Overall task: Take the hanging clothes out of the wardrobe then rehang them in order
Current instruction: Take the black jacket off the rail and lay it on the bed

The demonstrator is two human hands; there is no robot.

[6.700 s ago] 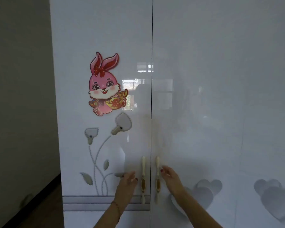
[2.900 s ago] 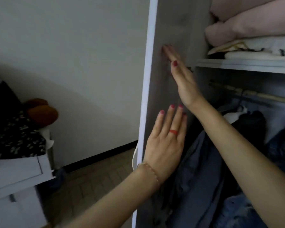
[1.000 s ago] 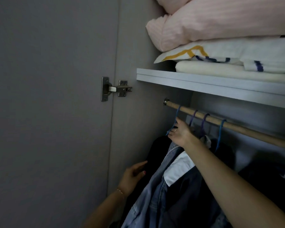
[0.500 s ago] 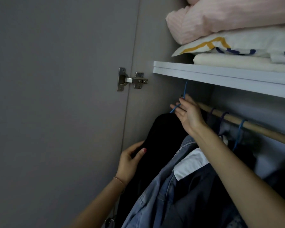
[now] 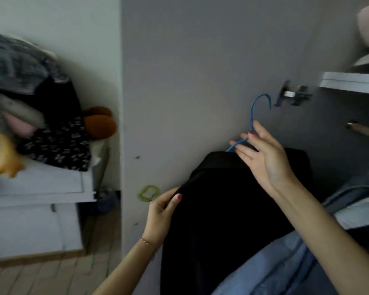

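A black garment [image 5: 226, 211], matte and smooth, hangs on a thin blue wire hanger [image 5: 252, 118] whose curved hook stands free in the air, off the wooden rail [image 5: 366, 130] at the right edge. The right hand [image 5: 264, 158] holds the hanger's neck just below the hook, its fingers [image 5: 242, 151] only loosely bent, the wire passing between fingers and thumb. The left hand [image 5: 160, 216] pinches the garment's left edge, the thumb lying on the cloth and the other fingers curled behind it. The garment hangs in front of the grey, flat inner face of the open wardrobe door [image 5: 200, 71], near a metal hinge [image 5: 292, 95]. To the lower right lies blue denim clothing [image 5: 285, 262], soft and creased, touching the black garment. A white shelf [image 5: 349, 81] juts in above the rail. Left of the door edge there is open room: a pale wall, tiled floor [image 5: 51, 277] and a white cabinet [image 5: 34, 209] piled with blurred fabrics and plush toys.
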